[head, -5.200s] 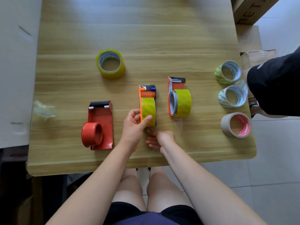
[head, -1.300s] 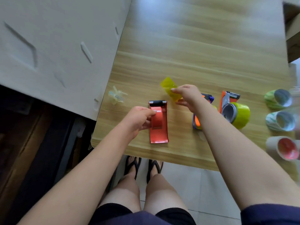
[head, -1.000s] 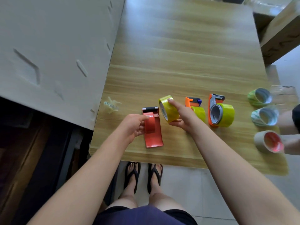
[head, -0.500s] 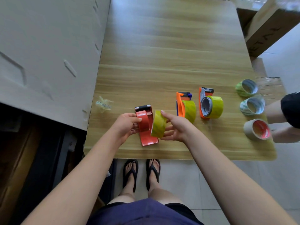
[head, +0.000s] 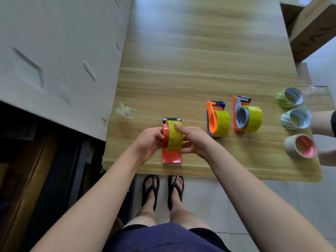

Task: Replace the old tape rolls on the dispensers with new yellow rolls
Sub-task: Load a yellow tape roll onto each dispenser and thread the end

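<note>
Gripping the red dispenser (head: 171,158) with the left hand (head: 148,143), fingers curled round the left edge of its round hub. Grasping a yellow roll (head: 175,138) with the right hand (head: 195,141), forefinger laid over the top of the roll, thumb and remaining fingers wrapped at its right face and near side. Standing that roll on edge over the dispenser's flat base, pressed up against the hub (fully seated or not, cannot tell). Working near the front edge of the wooden table (head: 200,60), with the dispenser's black cutter end pointing away from the body.

Sharing the table, off to the right and apart from both hands, with an orange dispenser (head: 211,115) and, just beside it, an orange-and-grey dispenser (head: 238,113), each carrying yellow tape and standing on its side. Sharing it too with a column of loose rolls along the right edge: a green roll (head: 289,97) farthest, a green-and-white roll (head: 295,119) in the middle, a beige roll (head: 300,147) with a red core nearest. Also with a crumpled wad of tape (head: 125,111) by the left edge.
</note>
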Demonstrator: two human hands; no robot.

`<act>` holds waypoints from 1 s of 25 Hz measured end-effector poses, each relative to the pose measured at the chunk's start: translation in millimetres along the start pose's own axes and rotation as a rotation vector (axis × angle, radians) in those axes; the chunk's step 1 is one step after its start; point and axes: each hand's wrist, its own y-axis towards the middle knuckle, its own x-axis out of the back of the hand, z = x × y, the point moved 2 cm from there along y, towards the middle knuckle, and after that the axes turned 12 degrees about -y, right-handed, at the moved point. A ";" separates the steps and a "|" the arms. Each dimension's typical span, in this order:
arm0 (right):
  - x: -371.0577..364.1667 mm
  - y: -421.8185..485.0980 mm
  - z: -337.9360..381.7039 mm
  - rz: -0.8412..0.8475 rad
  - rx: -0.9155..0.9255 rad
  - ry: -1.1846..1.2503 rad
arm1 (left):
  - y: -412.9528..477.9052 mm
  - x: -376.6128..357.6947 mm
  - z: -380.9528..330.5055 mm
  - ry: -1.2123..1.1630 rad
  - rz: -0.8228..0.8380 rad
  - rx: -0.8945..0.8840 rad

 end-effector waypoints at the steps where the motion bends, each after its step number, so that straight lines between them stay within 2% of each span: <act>1: -3.7 1.2 -0.1 0.001 0.018 -0.048 | -0.4 -1.2 1.2 -0.018 0.037 0.003; 5: -18.7 0.6 3.3 -0.089 0.089 -0.285 | 0.0 -11.5 8.4 -0.021 0.099 0.013; 10: -17.9 -0.4 1.8 -0.086 0.108 -0.234 | 4.6 -0.7 15.8 0.023 0.058 -0.015; 12: -11.7 -0.8 -4.2 -0.078 0.207 -0.247 | 5.3 3.4 19.5 0.011 0.033 -0.045; 16: 0.5 -4.8 -15.2 -0.160 0.533 -0.582 | 7.4 10.3 22.5 -0.024 0.048 -0.072; 25: -2.5 6.8 -22.7 -0.323 0.788 -0.910 | 11.7 17.7 38.0 -0.050 0.031 -0.062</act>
